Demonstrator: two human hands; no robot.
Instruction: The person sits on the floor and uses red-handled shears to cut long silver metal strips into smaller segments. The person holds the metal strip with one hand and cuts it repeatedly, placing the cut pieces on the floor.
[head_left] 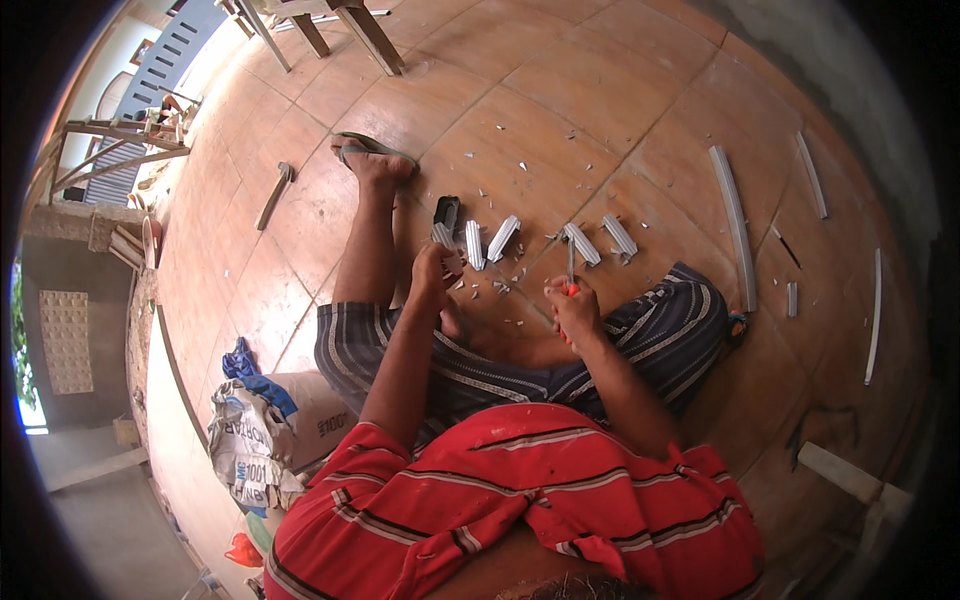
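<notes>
Just beyond my right hand [578, 315] and left hand [430, 275], four short, white, ridged strips [475, 245] lie among pale scraps [523, 166], apparently cut already; farther right, a long, grey-white ridged strip [735, 230] seems left to cut. My right grips a slim, red-handled metal tool [572, 289]; whether my left grips anything, I can't tell.

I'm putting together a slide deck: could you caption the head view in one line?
The right hand holds a red-handled tool beside short pale ribbed pieces on a tiled floor.
</notes>
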